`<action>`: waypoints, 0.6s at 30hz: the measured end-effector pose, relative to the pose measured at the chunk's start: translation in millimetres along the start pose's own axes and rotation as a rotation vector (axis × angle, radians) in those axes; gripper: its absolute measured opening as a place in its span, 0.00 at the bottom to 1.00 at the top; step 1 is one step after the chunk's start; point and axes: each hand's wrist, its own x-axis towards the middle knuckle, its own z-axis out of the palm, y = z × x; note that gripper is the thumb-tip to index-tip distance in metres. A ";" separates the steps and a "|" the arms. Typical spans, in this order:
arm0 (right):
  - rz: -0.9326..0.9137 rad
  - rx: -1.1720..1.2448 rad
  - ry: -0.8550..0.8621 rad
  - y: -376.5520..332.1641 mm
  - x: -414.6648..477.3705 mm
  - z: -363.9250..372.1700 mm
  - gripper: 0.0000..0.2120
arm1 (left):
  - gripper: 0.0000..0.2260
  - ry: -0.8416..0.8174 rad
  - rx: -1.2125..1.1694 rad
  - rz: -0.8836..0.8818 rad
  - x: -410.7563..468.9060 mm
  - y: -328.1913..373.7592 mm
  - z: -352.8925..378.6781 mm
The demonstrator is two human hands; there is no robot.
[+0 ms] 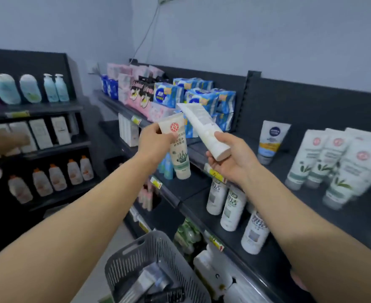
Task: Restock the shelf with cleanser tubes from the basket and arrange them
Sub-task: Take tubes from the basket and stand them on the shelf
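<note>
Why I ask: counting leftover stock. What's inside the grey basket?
Inside the grey basket, at least one pale tube and a dark item show; the frame edge hides the rest.

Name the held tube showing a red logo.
The cream tube in the left hand: red logo and plant face the camera. The white tube in the right hand shows only small print.

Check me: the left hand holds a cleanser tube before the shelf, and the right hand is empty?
Not empty: in the head view the right hand grips a white tube by its cap end. The left hand does hold a cleanser tube before the shelf.
</note>
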 end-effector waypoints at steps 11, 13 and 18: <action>-0.176 0.025 -0.014 -51.1 -22.9 -46.2 0.04 | 0.06 -0.168 -0.040 0.120 -6.5 48.1 59.3; -0.231 -0.028 0.015 -55.4 -20.2 -52.2 0.07 | 0.06 -0.174 -0.034 0.123 -8.1 52.4 64.3; -0.372 -0.162 0.079 -66.0 -16.5 -66.0 0.20 | 0.06 -0.206 -0.038 0.119 -16.3 58.9 80.9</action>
